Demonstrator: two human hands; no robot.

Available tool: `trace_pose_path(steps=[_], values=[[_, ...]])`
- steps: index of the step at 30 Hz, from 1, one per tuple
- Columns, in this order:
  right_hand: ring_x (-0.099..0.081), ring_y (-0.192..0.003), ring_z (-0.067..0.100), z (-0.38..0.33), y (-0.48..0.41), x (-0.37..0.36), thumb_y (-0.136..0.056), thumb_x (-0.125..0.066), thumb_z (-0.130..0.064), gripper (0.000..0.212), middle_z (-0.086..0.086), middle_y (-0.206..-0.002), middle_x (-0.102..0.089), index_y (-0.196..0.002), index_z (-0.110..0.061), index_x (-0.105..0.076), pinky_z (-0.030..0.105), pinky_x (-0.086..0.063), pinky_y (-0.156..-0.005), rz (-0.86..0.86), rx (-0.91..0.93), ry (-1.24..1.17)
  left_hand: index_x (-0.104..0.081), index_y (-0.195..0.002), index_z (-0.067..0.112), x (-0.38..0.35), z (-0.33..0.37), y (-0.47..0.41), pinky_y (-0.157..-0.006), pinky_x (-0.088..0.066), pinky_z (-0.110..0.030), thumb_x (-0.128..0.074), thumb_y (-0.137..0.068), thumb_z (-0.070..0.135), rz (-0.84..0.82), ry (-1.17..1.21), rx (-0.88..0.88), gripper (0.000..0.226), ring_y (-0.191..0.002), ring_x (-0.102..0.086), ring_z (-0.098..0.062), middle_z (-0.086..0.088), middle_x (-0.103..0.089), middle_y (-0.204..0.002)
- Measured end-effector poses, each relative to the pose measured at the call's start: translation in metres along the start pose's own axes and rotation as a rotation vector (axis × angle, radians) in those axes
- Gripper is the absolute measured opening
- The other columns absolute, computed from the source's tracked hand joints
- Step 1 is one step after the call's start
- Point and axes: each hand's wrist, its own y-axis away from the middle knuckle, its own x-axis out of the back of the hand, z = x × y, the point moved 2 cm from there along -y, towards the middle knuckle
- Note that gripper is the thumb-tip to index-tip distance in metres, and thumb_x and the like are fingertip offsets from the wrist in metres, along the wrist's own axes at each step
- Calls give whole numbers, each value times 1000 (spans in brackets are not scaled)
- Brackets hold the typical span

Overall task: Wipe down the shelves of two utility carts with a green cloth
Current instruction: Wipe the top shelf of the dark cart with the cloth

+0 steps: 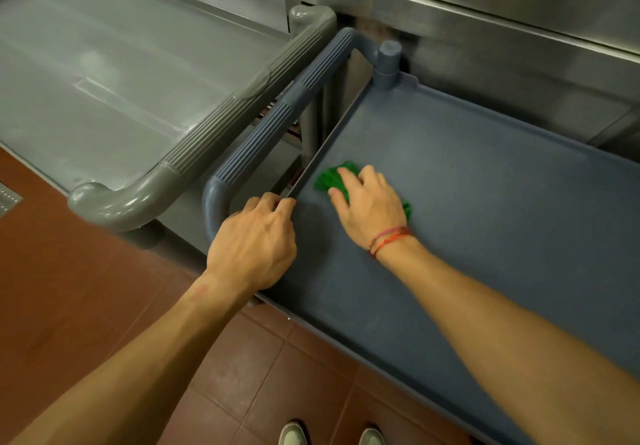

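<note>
A blue-grey utility cart's top shelf (467, 181) fills the right of the view. A green cloth (329, 177) lies on it near the left end, under my right hand (370, 203), which presses it flat with spread fingers. My left hand (254, 242) grips the shelf's near left corner rim, fingers curled over the edge beside the blue ribbed handle (273, 125). A second, lighter grey cart's top shelf (114, 73) stands to the left, its grey handle (214, 129) almost touching the blue one.
Stainless steel cabinets (485, 18) stand right behind the blue cart. Red-brown floor tiles (86, 306) lie below, and my two shoes (332, 434) show at the bottom edge. A lower shelf shows in the gap between the carts.
</note>
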Motion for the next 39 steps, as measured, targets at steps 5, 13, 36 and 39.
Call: trace_pose_path(steps=[5, 13, 36, 39], values=[[-52, -77, 25, -53, 82, 18, -92, -51, -41, 36, 7, -89, -53, -115, -17, -63, 40, -46, -61, -123, 340, -167, -44, -138, 18, 2, 4, 1, -85, -51, -39, -31, -100, 32, -29, -15, 12, 42, -118, -54, -25, -5, -51, -136], [-48, -72, 30, -20, 42, 8, -89, -53, -42, 35, 10, -83, -48, -116, -24, -68, 38, -38, -59, -33, 411, -98, -50, -133, 12, 4, 4, 2, -83, -54, -43, -33, -100, 27, -36, -24, 14, 40, -116, -57, -27, -6, -52, -136], [-47, -75, 31, -11, 25, 7, -87, -53, -40, 38, 10, -84, -47, -121, -26, -65, 39, -34, -61, -69, 437, -69, -48, -137, 12, -2, 2, -2, -69, -57, -45, -34, -98, 26, -32, -84, 10, 43, -109, -61, -27, -5, -55, -132], [-50, -75, 34, 32, -37, 1, -87, -48, -45, 39, 13, -85, -49, -118, -30, -67, 38, -34, -64, 30, 254, 70, -43, -143, 12, -4, -1, -1, -69, -58, -44, -38, -99, 25, -55, -81, 13, 46, -110, -61, -26, -4, -53, -135]])
